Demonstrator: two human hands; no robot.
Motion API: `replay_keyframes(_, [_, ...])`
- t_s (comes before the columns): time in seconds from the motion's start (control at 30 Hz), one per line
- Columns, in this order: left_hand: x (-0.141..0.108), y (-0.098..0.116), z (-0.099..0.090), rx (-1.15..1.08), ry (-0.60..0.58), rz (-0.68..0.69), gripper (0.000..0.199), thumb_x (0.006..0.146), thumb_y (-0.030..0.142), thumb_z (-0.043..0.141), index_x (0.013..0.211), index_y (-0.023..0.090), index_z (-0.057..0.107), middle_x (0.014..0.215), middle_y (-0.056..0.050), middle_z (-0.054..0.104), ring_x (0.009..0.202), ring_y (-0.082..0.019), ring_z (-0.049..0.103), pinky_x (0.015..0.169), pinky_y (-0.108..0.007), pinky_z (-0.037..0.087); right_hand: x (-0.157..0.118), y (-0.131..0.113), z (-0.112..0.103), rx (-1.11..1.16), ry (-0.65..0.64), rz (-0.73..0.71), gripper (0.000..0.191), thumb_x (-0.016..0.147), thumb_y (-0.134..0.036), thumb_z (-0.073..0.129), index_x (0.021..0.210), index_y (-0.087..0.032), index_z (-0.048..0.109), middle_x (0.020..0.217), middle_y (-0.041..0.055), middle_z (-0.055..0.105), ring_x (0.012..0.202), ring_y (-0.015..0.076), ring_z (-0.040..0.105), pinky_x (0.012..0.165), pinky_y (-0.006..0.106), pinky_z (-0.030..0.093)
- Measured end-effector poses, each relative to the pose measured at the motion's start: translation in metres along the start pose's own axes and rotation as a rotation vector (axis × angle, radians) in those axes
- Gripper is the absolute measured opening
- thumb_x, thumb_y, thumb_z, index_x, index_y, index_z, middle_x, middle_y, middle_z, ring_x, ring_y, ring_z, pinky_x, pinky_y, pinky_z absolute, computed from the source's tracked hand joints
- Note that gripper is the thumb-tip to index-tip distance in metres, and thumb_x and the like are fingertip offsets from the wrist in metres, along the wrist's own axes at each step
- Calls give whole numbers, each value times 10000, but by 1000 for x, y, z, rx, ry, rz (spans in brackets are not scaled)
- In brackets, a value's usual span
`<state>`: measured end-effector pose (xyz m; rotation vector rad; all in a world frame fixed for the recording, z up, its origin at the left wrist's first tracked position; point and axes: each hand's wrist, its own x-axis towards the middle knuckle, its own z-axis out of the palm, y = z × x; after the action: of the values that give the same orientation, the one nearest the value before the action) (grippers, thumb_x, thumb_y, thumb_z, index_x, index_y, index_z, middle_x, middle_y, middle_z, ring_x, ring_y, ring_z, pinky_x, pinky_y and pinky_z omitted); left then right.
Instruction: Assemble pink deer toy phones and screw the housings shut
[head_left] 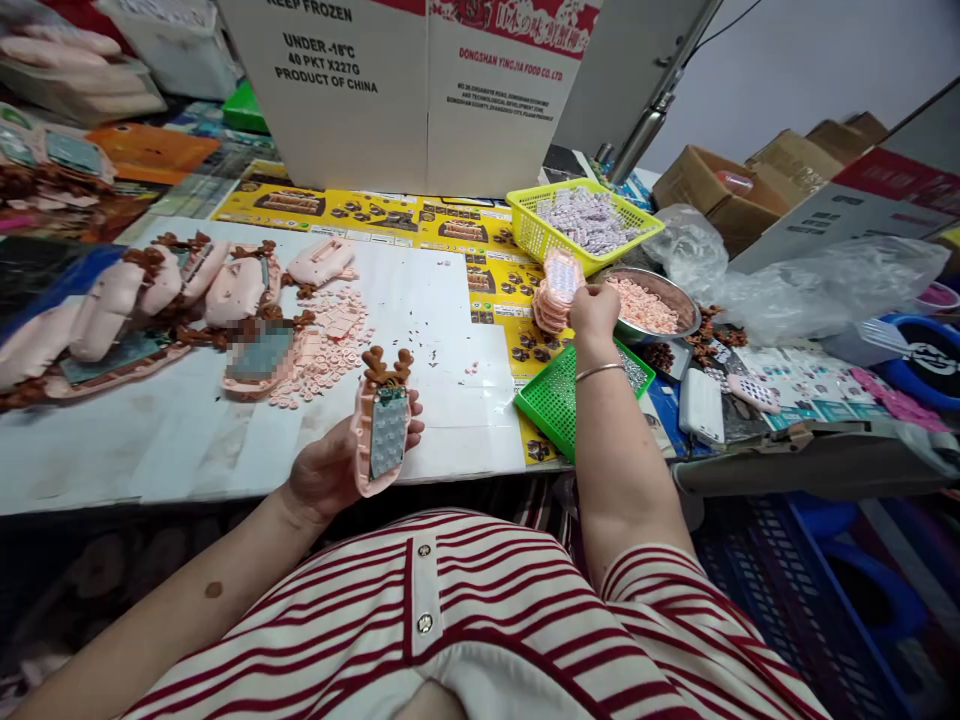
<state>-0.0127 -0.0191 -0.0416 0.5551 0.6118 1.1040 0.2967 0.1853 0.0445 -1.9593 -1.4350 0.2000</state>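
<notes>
My left hand [328, 468] holds a pink toy-phone half shell [363, 450] with brown antlers at its top. Inside the shell lie a green circuit board and a grey rubber keypad [388, 432], facing up. Out to the right, my right hand [596, 315] is closed on the edge of a pink front panel [562, 275] with pale keys. That panel is tilted over a stack of similar pink panels [551, 310]; whether it still touches the stack, I cannot tell. My right fingertips are partly hidden behind the hand.
Pink antlered shells [236, 290] and loose pink buttons [330, 345] cover the left of the white board. Around my right arm are a yellow basket [521, 222] of small packets, a metal bowl [694, 300] of pink pieces and a green tray [544, 405]. A tall carton [360, 130] stands behind.
</notes>
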Motion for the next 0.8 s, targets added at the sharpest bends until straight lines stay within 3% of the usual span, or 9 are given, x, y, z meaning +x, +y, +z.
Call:
replay_keyframes(0.07, [1,4,5,0,-13,58,754,641,578,848,1317,283,695,1456,-115,630,1356,-361,578,1165,-513,450,-40,-13,5,65,-38,-37,332,999,-207,403,1157,-67,659,1128,204,699,1057,261,650,965,450,505])
replay_keyframes(0.17, [3,11,10,-2,-1,86,786,616,637,843,1302,285,695,1538,-104,563,1483,-403,426,1165,-567,438,-117,-27,18,178,-212,-152,247,962,-285,503,1072,-159,684,971,112,718,896,213,643,885,386,511])
replay_keyframes(0.27, [2,13,11,27,90,75,734,623,638,835,1260,294,711,1455,-83,641,1497,-420,397,1135,-561,470,-184,-31,29,284,-382,-235,181,925,-333,576,997,-208,685,885,60,698,813,185,614,848,353,515])
replay_keyframes(0.33, [-1,14,11,64,164,93,708,631,622,835,1257,318,709,1348,-70,713,1482,-411,425,1109,-527,499,-209,-29,32,533,-538,-130,207,908,-418,615,977,-228,660,822,22,656,746,163,584,794,333,528])
replay_keyframes(0.47, [-7,18,14,91,207,178,790,599,606,863,1314,328,676,1300,-73,741,1408,-396,525,1031,-467,555,-221,-21,32,1073,-927,252,417,873,-635,613,990,-236,642,887,21,703,751,151,641,722,309,583])
replay_keyframes(0.6, [-6,20,17,38,195,125,839,548,541,906,1312,277,678,1208,-103,770,1305,-417,610,932,-472,596,-225,-14,36,1378,-1338,470,567,860,-716,598,1156,-238,671,1124,78,771,941,202,727,818,351,617])
replay_keyframes(0.7, [-4,19,18,29,148,73,864,558,569,893,1330,261,656,1231,-120,757,1316,-451,591,965,-549,576,-231,-11,42,1487,-1448,568,698,892,-796,431,1232,-231,661,1193,107,765,988,227,744,877,395,609])
replay_keyframes(0.8, [-1,17,20,41,115,118,817,585,597,879,1299,255,675,1225,-110,759,1350,-432,570,1057,-544,529,-234,-9,47,1557,-1372,615,573,919,-695,510,1260,-259,656,1262,70,746,1068,216,721,940,407,591])
